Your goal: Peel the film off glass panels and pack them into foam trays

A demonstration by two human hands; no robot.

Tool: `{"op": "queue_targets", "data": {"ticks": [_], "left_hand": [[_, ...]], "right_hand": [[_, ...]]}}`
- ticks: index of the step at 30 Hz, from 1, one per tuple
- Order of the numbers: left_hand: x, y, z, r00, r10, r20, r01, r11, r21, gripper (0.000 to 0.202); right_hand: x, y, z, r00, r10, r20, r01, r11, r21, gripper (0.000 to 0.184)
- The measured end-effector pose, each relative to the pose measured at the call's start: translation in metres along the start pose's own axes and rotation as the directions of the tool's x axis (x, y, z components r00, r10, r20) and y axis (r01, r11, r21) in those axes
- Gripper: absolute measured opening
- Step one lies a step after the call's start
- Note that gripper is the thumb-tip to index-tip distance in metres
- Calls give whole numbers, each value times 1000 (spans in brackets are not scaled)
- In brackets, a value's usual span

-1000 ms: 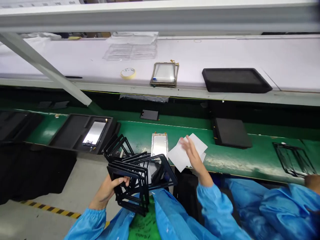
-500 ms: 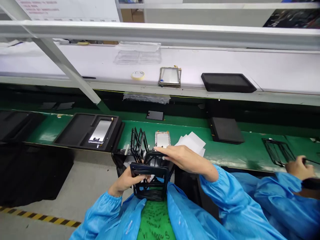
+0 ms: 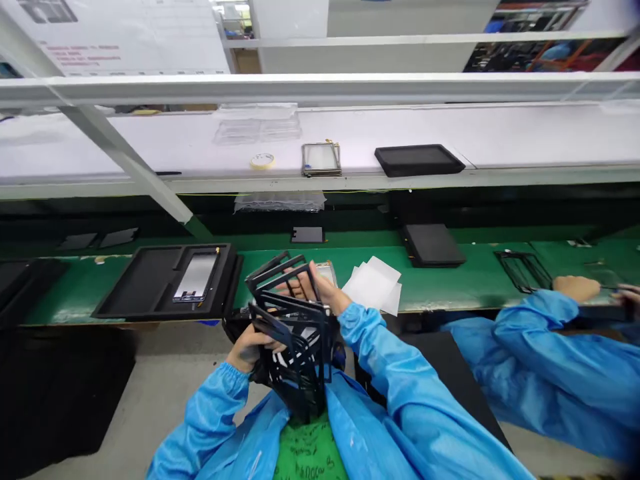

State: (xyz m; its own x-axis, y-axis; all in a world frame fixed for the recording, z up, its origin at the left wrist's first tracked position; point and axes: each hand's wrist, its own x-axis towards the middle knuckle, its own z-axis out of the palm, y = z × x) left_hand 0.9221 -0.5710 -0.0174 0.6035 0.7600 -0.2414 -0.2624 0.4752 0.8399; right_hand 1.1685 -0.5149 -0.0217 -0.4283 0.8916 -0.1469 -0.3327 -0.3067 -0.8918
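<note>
Left hand was clamped on the near side of a loose bundle of black frames, held above the lap at the front edge of the green bench. Right hand was at the bundle's upper end, fingers among the frames, grip undetermined; white sheets lay just beside it on the bench.

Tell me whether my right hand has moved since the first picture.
Yes: the right hand has moved left, from over the white sheets to the black frames.
</note>
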Motion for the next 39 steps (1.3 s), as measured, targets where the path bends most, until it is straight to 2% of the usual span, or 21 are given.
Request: {"op": "queue_targets", "data": {"ticks": [3, 5, 7, 9, 12, 15, 17, 20, 24, 27, 29, 32, 33, 37, 39], "left_hand": [[-5, -12, -18, 998, -50, -28, 47, 992, -114, 31], [-10, -19, -24, 991, -74, -115, 57, 988, -141, 28], [-13, -28, -25, 964, -91, -248, 59, 990, -131, 32], [-16, -41, -26, 933, -103, -345, 69, 992, -108, 44], [-21, -62, -31, 918, -130, -375, 132, 991, -20, 56], [-28, -80, -37, 895, -153, -418, 194, 979, 58, 61], [-34, -89, -38, 885, -144, -444, 180, 983, 39, 57], [-41, -98, -36, 886, -113, -449, 127, 992, 1, 51], [-43, -109, -31, 884, -78, -461, 165, 975, 151, 57], [-33, -114, -21, 903, -66, -425, 193, 945, 263, 53], [-22, -114, -9, 923, -40, -382, 172, 933, 317, 47], [-2, -113, 13, 944, 16, -330, 122, 911, 393, 38], [4, -112, 21, 948, 29, -318, 111, 904, 413, 37], [29, -115, 49, 957, -14, -289, 139, 898, 417, 41], [49, -118, 67, 954, 6, -299, 131, 891, 436, 44]], "right_hand": [[-21, 38, 14, 998, 10, -54, -4, 994, 112, 94], [-48, 52, 22, 990, -18, -141, 33, 994, 104, 95], [-73, 65, 31, 979, -63, -194, 71, 997, 34, 91], [-91, 81, 40, 971, -105, -216, 90, 993, -78, 93], [-102, 117, 56, 948, -123, -293, 47, 966, -253, 106], [-105, 156, 77, 891, -85, -447, -78, 939, -334, 103], [-109, 173, 91, 852, -86, -516, -121, 927, -355, 96], [-117, 187, 109, 801, -153, -579, -125, 903, -412, 89], [-130, 198, 120, 710, -131, -692, -241, 878, -413, 80], [-140, 202, 114, 656, -78, -751, -323, 870, -372, 69], [-147, 198, 104, 614, -62, -787, -346, 874, -340, 57], [-158, 185, 83, 523, -109, -845, -330, 889, -319, 40], [-161, 181, 76, 510, -127, -850, -325, 887, -328, 38], [-175, 172, 44, 570, -166, -805, -303, 868, -393, 35], [-179, 166, 23, 544, -197, -816, -270, 880, -392, 30]]}}
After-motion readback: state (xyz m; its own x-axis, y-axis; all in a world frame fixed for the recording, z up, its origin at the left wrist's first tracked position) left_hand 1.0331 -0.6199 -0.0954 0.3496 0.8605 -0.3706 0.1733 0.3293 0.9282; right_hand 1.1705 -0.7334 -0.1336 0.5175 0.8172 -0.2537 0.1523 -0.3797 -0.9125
